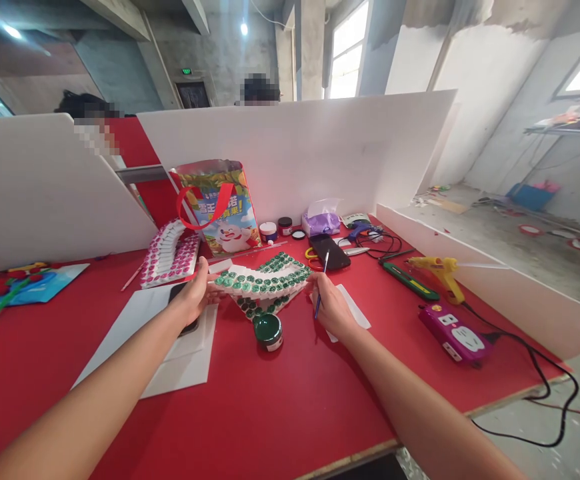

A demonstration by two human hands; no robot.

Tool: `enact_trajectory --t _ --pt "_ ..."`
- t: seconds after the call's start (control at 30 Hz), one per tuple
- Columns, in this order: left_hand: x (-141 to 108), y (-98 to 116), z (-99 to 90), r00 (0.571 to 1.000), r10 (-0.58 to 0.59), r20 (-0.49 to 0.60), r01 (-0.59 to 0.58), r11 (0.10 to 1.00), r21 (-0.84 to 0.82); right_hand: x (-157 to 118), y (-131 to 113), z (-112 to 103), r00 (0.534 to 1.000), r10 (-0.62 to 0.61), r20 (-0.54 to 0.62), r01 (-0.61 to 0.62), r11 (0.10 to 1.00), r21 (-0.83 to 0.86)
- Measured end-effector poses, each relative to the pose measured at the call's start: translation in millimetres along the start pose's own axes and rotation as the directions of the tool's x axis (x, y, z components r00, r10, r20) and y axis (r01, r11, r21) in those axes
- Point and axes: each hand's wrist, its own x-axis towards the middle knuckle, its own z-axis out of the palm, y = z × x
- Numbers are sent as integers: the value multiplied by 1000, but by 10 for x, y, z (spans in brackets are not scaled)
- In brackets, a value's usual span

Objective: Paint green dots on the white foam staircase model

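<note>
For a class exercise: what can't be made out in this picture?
Head view:
Black phone: middle hidden by the left wrist.
Green paint jar: label too small to read.
White sheet: partly hidden by the right hand.
Red table: cut off by the picture's left edge.

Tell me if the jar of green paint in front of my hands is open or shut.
Open: no lid covers the jar, and the green paint shows through its mouth.

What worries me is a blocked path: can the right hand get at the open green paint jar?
Probably yes: only red tabletop shows between the right hand and the open paint jar. The hand holds a brush and seems to touch the green-dotted piece.
</note>
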Motion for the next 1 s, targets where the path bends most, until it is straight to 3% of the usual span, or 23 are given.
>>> enact_trajectory --t 0.3,0.6,1.0 --pt "-258 -75 -62 1000 17 -9 -17 1000 8 -1 -65 -66 997 66 33 -68 996 56" --pt "-246 -125 -31 999 40 -3 -40 998 -45 7 -243 6 987 38 155 -54 993 105" --pt "-367 -301 20 996 84 14 -82 992 -92 309 -80 73 993 6 117 -27 982 186"
